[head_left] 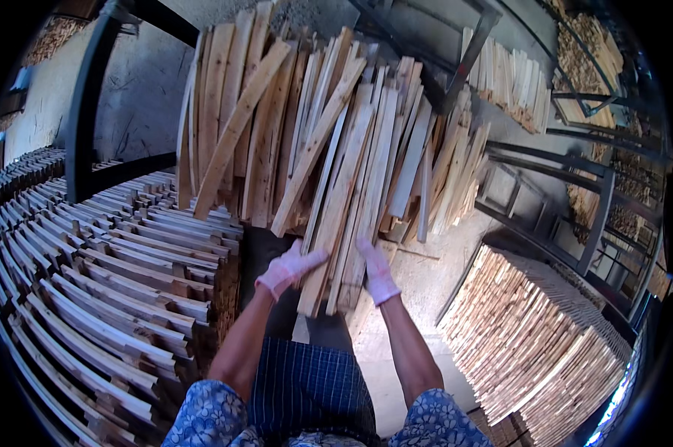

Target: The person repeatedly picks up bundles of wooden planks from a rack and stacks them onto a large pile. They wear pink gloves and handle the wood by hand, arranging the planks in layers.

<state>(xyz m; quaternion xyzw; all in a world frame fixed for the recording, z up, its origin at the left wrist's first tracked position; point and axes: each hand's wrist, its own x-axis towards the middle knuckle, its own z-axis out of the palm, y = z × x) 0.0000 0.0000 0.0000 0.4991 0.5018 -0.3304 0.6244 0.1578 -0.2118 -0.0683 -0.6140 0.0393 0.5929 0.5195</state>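
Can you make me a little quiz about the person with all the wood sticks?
1. True or false: both of the person's hands wear pale pink gloves.
2. What do the left hand and the right hand hold between them?
A. a bundle of long pale wooden slats
B. a black metal pipe
C. a blue checked cloth
3. On which side of the person does the criss-cross stack of thin wooden slats stand?

Key
1. True.
2. A: the bundle of long pale wooden slats, one hand on each side.
3. On the person's left.
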